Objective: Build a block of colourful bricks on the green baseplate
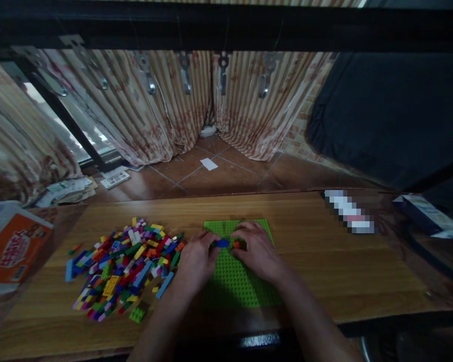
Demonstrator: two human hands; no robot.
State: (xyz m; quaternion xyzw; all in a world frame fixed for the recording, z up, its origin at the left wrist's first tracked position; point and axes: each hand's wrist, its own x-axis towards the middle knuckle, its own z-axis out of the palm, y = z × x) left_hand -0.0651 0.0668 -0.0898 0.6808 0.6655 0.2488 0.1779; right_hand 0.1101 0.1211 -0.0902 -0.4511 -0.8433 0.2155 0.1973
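Note:
Over the green studded baseplate (236,281), my left hand (199,254) pinches a blue toy brick (222,243) between thumb and fingers. Facing it across a small gap, my right hand (255,247) has its fingers closed around an orange toy brick (236,245). Both bricks are low over the upper half of the plate; whether they touch its studs I cannot tell. To the left of my left hand lies a wide loose pile of mixed toy bricks (128,261) in many colours. A lime green brick (137,315) sits at the pile's near edge.
The wooden table (324,281) carries the plate and pile. A clear tub with an orange label (17,249) stands at the left. A blurred-out item (349,211) lies at the back right, with a dark blue and white box (430,216) beyond. Hooks hang from a black bar (226,27) above.

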